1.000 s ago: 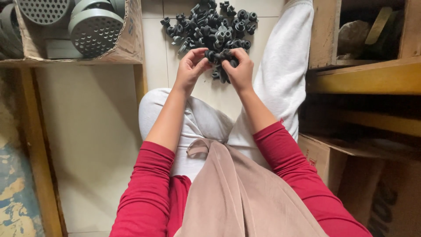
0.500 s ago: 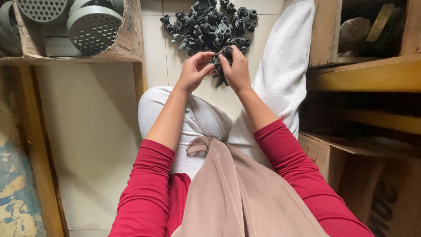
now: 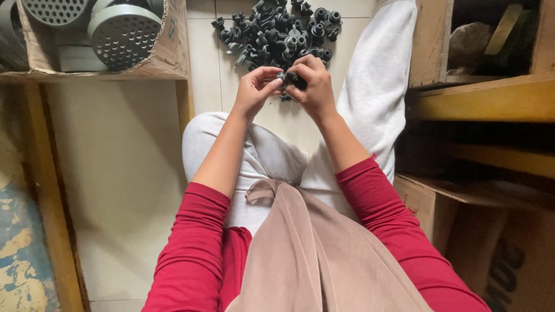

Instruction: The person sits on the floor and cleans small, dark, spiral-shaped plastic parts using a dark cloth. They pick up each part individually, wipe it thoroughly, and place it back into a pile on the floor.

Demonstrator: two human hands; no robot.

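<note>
The small dark grey plastic fitting point(image 3: 293, 79) was held between both hands, just in front of the pile of similar dark grey plastic fittings point(image 3: 277, 32) that lay on the pale tiled floor point(image 3: 115, 173). The right hand point(image 3: 312, 86) was closed around the piece, with its fingers curled over the top, so most of the piece was hidden. The left hand point(image 3: 257, 86) pinched the left end of the same piece between the thumb and the fingertips, and the other fingers were bent.

Compared with one second before, both hands had come back from the edge of the pile, where they were reaching among the pieces, and they now met a little nearer to the body, above the floor. It seems that one piece was taken from the heap and was now being worked on, maybe pressed together or turned; I cannot tell which.

The person sat on the floor in light grey trousers point(image 3: 381, 86) and red sleeves point(image 3: 196, 242). At the upper left, a cardboard box point(image 3: 167, 52) held grey perforated round caps point(image 3: 124, 34). At the right stood wooden shelves point(image 3: 480, 98).
</note>
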